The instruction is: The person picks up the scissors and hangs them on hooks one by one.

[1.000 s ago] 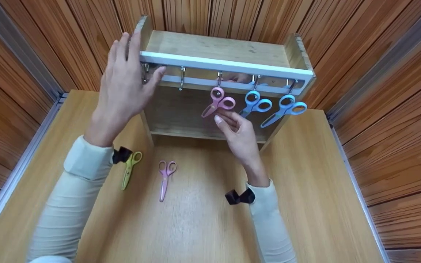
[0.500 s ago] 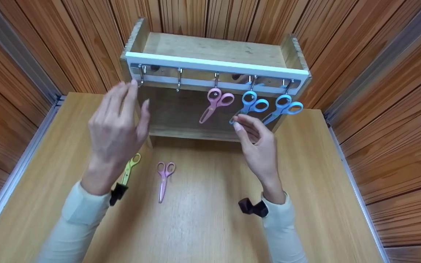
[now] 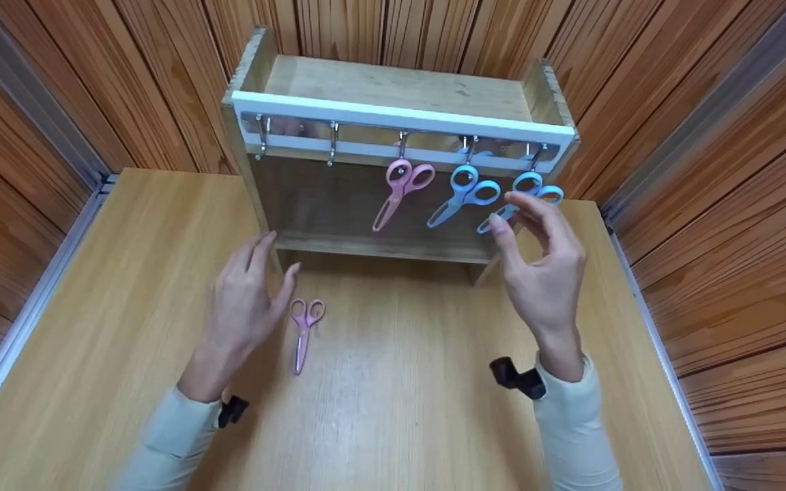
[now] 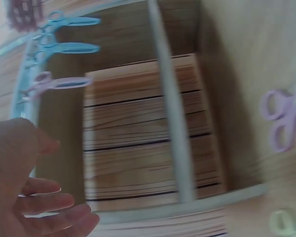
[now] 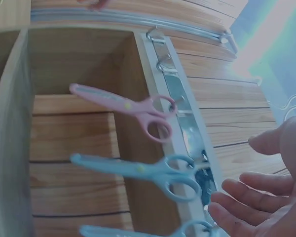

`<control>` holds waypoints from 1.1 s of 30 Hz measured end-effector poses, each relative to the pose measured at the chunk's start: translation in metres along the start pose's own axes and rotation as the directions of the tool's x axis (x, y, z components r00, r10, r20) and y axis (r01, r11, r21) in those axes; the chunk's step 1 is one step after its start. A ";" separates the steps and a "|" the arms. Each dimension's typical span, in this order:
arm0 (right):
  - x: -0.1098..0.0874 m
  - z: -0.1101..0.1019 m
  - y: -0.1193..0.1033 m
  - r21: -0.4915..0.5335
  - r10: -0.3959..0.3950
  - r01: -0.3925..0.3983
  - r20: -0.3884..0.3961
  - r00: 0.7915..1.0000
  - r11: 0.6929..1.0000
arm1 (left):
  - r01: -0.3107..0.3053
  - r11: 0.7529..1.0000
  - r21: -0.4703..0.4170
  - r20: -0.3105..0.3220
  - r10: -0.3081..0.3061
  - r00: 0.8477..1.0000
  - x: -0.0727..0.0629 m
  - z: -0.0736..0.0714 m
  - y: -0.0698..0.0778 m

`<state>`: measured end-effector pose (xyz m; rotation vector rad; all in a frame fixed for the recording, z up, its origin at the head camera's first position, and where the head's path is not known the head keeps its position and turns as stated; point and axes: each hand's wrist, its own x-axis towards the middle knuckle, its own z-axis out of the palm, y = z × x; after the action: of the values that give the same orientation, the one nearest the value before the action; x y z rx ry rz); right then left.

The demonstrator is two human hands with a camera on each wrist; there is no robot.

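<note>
Pink scissors and two pairs of blue scissors, a middle pair and a right-hand pair, hang by their handle loops from the hook rail. My right hand is in front of the right-hand blue pair, fingers loosely bent and holding nothing. My left hand hovers low by the shelf's left side, fingers relaxed, with nothing in it. Beside it, light purple scissors lie on the table. Yellow-green scissors show in the left wrist view's corner; my left hand hides them in the head view.
The rail runs along the front of a wooden shelf unit. Its left hook and second hook carry nothing. Wood-panelled walls stand behind and at both sides of the table.
My left hand has left the rail's left end and come down toward the table. My right hand has moved right, from the hanging pink scissors to the right-hand blue pair.
</note>
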<state>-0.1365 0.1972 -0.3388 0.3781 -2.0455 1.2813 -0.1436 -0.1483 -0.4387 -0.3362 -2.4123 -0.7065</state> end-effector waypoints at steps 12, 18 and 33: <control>0.045 -0.016 0.002 -0.076 -0.086 0.083 -0.038 0.996 0.994 | 0.116 0.986 0.121 0.273 -0.145 0.951 -0.051 0.038 -0.032; 0.073 -0.025 0.003 -0.090 -0.021 0.015 -0.067 0.998 0.996 | 0.055 0.967 0.250 0.277 -0.126 0.953 -0.069 0.055 -0.039; 0.138 -0.025 0.034 -0.422 0.131 -0.017 0.242 0.961 0.906 | 0.152 0.955 0.254 0.459 -0.257 0.850 -0.085 0.076 -0.033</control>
<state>-0.2450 0.2502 -0.2606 0.2831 -2.5123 0.8297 -0.1247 -0.1392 -0.5554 -0.1823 -3.0146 -0.4883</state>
